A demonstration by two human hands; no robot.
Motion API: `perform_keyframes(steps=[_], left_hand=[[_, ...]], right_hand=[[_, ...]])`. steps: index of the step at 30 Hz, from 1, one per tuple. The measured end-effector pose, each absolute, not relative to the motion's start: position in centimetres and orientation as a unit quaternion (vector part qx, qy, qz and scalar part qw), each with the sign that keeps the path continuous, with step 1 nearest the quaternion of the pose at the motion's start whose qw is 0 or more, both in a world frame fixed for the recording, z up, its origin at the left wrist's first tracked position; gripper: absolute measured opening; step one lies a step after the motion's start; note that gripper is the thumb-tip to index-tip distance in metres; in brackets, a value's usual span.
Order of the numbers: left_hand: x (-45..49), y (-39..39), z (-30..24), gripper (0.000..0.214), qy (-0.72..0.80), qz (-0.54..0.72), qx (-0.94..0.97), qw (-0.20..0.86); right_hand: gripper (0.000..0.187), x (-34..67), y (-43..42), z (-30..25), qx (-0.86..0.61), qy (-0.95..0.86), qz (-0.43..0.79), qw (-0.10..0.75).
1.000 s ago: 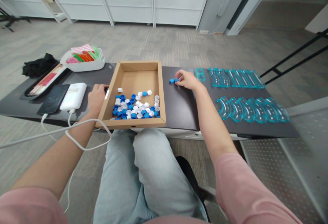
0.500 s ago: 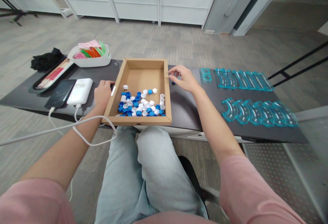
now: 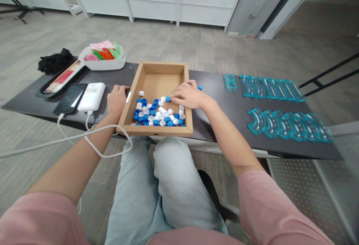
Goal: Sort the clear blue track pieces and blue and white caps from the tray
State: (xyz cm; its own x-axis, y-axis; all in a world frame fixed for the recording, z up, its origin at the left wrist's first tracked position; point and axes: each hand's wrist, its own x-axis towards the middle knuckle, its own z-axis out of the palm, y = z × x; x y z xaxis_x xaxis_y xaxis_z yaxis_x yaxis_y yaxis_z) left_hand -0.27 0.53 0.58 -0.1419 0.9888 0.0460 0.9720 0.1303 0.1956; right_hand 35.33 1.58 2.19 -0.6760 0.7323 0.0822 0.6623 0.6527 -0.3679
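Observation:
A cardboard box (image 3: 157, 69) stands on the dark table, with several small blue and white pieces (image 3: 157, 114) heaped in its near half. My left hand (image 3: 117, 98) lies on the table with curled fingers pressed against the box's left wall. My right hand (image 3: 188, 95) reaches over the right wall into the box, fingers spread. Its fingertips touch a blue piece (image 3: 168, 98) at the top of the heap. Another blue piece (image 3: 200, 87) lies on the table just right of the box.
Two rows of clear turquoise curved parts (image 3: 288, 125) lie on the table's right side. A white power bank (image 3: 91, 96) and phone (image 3: 70, 98) lie at the left, with a cable looping over my left forearm. A white tub of coloured strips (image 3: 105, 56) stands behind them.
My right hand left the blue pieces on the table and moved left, over the box wall and down onto the heap. My left hand stayed by the box. The camera shifted slightly.

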Motion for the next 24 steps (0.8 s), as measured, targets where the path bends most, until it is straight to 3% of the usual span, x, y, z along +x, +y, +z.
perform_keyframes(steps=[2, 5, 11, 18, 24], left_hand=[[-0.3, 0.5, 0.6, 0.052, 0.752, 0.086, 0.651, 0.05], [-0.2, 0.5, 0.7, 0.053, 0.753, 0.08, 0.651, 0.05], [0.1, 0.1, 1.0, 0.052, 0.752, 0.08, 0.652, 0.045], [0.2, 0.0, 1.1, 0.05, 0.752, 0.083, 0.652, 0.045], [0.2, 0.0, 1.1, 0.049, 0.752, 0.078, 0.654, 0.037]], right_hand=[[0.03, 35.6, 1.5, 2.3, -0.377, -0.895, 0.172, 0.164], [0.031, 36.6, 2.0, 2.5, -0.378, -0.869, 0.187, 0.259], [0.046, 41.3, 3.6, 2.2, -0.446, -0.789, 0.22, 0.362], [0.057, 45.2, 3.6, 1.7, -0.487, -0.76, 0.297, 0.31], [0.053, 45.6, 3.7, 1.8, -0.485, -0.783, 0.341, 0.188]])
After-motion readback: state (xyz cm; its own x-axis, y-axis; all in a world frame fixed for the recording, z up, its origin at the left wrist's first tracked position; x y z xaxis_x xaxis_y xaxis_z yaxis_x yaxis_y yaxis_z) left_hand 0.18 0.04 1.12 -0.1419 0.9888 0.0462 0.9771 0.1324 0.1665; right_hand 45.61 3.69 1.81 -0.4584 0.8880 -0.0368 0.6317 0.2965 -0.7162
